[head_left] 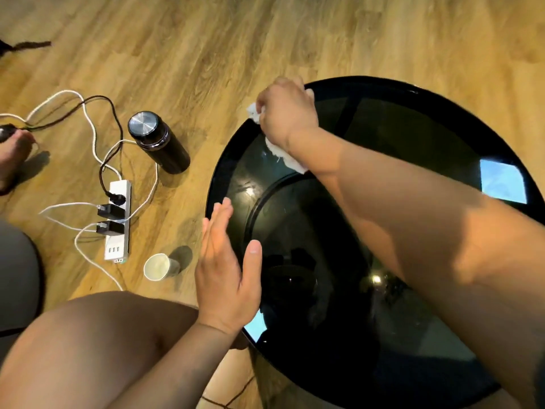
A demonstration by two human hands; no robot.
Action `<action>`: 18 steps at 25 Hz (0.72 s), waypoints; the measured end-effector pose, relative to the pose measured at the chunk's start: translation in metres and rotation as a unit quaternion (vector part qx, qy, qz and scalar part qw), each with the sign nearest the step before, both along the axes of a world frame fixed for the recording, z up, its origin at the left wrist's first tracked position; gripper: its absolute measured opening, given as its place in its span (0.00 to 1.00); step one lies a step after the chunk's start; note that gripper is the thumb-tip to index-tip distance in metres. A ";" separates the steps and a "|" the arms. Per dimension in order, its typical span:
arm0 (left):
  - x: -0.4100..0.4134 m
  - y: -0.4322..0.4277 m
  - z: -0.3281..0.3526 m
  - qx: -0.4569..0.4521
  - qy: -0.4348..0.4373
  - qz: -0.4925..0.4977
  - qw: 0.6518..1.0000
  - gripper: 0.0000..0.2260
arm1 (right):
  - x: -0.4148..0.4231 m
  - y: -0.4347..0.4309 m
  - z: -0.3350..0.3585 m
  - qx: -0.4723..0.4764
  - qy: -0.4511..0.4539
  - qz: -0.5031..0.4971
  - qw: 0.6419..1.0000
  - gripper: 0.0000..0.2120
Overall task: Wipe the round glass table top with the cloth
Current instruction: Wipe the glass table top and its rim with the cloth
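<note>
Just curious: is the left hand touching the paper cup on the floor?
Apart. The head view shows bare floor between the left hand and the cup.

Round dark glass bench top: glossy, reflective, streaked near far-left rim. White cloth crumpled, pressed on glass at that rim.

On the wooden floor stood a dark flask with a steel lid, near a white power strip holding black chargers; a paper cup lay tipped just beside the strip.
</note>
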State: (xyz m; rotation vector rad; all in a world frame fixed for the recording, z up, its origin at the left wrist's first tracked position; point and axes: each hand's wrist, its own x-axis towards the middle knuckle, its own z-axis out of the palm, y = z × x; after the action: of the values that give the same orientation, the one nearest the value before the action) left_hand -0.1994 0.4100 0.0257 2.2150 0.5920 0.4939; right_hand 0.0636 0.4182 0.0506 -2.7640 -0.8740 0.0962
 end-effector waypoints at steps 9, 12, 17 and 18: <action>0.001 -0.004 0.002 -0.019 0.030 0.017 0.999 0.28 | 0.086 -0.222 0.011 0.010 -0.031 -0.269 0.963 0.16; 0.001 -0.002 0.001 -0.032 0.031 0.019 0.999 0.29 | 0.068 -0.251 0.011 0.044 -0.011 -0.322 0.946 0.17; 0.002 -0.002 0.001 -0.007 0.027 0.013 1.000 0.28 | -0.017 -0.139 0.006 0.062 0.034 -0.158 0.985 0.18; 0.002 -0.003 0.002 -0.009 0.025 0.014 1.000 0.28 | -0.048 -0.111 0.002 0.064 0.045 -0.097 0.992 0.18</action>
State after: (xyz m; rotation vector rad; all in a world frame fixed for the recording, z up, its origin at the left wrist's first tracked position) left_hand -0.1972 0.4072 0.0280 2.2108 0.6518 0.4475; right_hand 0.0159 0.3069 0.0528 -2.6840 -0.5655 0.1244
